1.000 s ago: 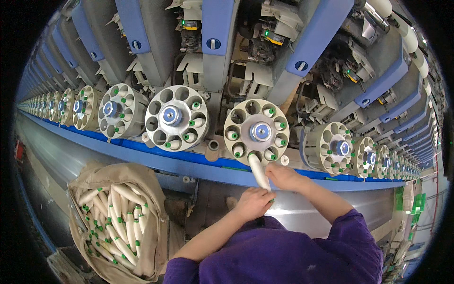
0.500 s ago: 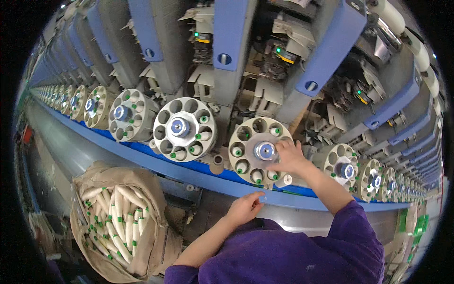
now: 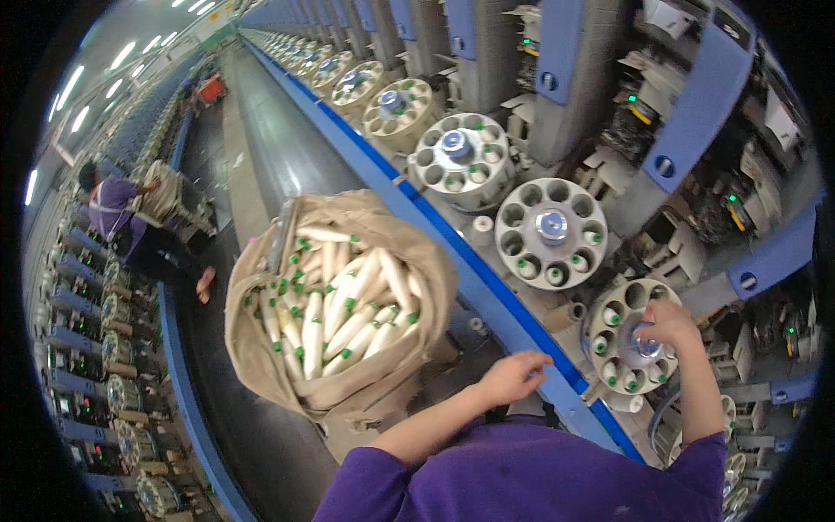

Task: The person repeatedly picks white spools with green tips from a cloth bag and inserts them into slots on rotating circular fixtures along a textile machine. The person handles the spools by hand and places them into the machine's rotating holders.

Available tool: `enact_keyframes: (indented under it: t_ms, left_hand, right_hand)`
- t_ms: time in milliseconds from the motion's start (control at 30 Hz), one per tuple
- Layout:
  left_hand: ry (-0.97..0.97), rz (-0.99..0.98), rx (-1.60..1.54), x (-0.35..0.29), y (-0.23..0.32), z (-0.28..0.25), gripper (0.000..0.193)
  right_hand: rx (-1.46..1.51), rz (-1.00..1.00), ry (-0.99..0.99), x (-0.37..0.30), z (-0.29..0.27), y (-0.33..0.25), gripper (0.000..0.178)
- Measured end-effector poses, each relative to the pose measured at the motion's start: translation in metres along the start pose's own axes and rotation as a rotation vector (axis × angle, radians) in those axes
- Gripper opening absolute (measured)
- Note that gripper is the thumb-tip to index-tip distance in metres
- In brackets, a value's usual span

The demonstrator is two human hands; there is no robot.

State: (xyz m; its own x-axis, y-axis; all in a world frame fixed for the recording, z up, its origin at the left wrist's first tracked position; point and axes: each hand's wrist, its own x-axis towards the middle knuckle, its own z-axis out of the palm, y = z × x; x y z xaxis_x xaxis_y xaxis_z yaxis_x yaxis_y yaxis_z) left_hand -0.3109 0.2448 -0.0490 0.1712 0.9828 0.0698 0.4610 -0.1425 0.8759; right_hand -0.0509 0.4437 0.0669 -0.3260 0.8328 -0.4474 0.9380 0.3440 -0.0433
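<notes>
My right hand (image 3: pixel 671 323) reaches over a round cream magazine (image 3: pixel 594 315) on the winding machine. Its fingers are apart and bent down by the silvery hub (image 3: pixel 645 346), with no bobbin seen in them. White yarn bobbins with green tips, such as this bobbin (image 3: pixel 611 380), stand in several of its pockets. Lower down, my left hand (image 3: pixel 515 378) hovers near the blue rail (image 3: pixel 557 390), its fingers loosely curled but apart and nothing visible in them. Left of it, a beige cloth sack (image 3: pixel 261 370) gapes, heaped with white yarn bobbins (image 3: pixel 313 335).
Another round magazine (image 3: pixel 550 196), partly filled, sits beside mine, with a row of them running to the far left. An empty-looking tube (image 3: pixel 565 315) stands between the two. Across the dark aisle floor (image 3: pixel 196 339), another person (image 3: pixel 117 209) stands by a cart (image 3: pixel 178 200).
The view has swung left, bringing the aisle and the other person into sight. My right hand stays at the same magazine, its fingers drawn closer together near the hub.
</notes>
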Motion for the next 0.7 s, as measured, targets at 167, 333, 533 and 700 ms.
enact_keyframes:
  t_ms: [167,333,533,700]
  left_hand:
    - [0.735,-0.133,0.393,-0.075,-0.069,-0.129,0.017]
    - [0.856,-0.735,0.377,-0.147,-0.122,-0.235,0.026]
    - [0.660,-0.817,0.410,-0.114,-0.156,-0.243,0.043]
    - [0.872,-0.414,0.203,-0.180,-0.127,-0.312,0.029]
  right_hand:
    - [0.736,-0.656,0.272,0.012,-0.014,-0.144,0.028]
    - [0.608,-1.026,-0.015,0.049,0.046,-0.319,0.026]
    - [0.689,-1.031,-0.065,0.097,0.086,-0.437,0.026]
    - [0.418,-0.858,0.314,0.136,0.110,-0.440,0.030]
